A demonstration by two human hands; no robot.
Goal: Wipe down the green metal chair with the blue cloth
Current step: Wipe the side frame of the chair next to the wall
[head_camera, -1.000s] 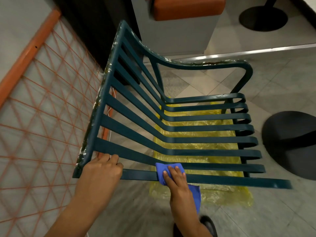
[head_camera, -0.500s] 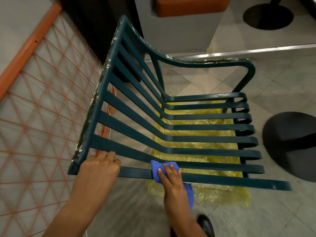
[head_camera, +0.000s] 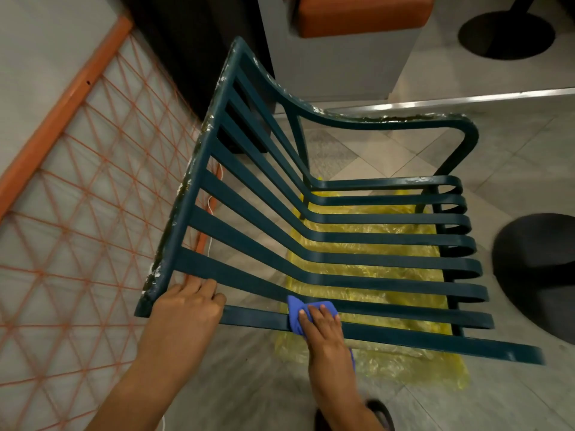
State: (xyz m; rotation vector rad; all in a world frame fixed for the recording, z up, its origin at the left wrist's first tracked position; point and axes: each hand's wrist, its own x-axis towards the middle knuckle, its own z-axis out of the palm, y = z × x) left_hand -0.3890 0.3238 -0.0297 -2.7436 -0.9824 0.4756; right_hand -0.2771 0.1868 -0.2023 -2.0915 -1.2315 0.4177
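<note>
Green metal chair [head_camera: 357, 262]: stands on the tiled floor [head_camera: 510, 157] over a sheet of yellow plastic [head_camera: 370, 269], seen from above, its back rail toward the orange lattice panel [head_camera: 77, 197] at the left and its curled slat ends toward the right.
Slat being wiped: the nearest slat [head_camera: 435, 340], the lowest one in the view, which runs from the back rail out to a free end at the right.
Blue cloth [head_camera: 298, 312]: bunched over that slat near its bend, with a tail of it hanging down under the wrist.
Right hand [head_camera: 323, 328]: fingers laid fairly straight over the cloth, pressing it onto the slat; whether the thumb hooks beneath is hidden.
Left hand [head_camera: 186, 309]: fingers curled over the lower corner of the back rail [head_camera: 189, 194], steadying the chair.
Done so far: judged from the cloth's place, only the near slat is under work; nothing shows which other slats are already clean.
Left to do: probably the other slats, the armrest [head_camera: 404, 122] and the back rail, whose top edges show pale flecks and grime.
Change in the cloth: over the last second it has slid a little along the slat toward the back rail, in the direction of the left hand.
Change in the left hand: it has kept its hold on the same corner.
Change in the view: the camera has tipped slightly, so the chair sits a touch higher in frame.
Further out: a dark round base [head_camera: 538, 269] at the right, an orange cushioned seat [head_camera: 357, 14] beyond.
</note>
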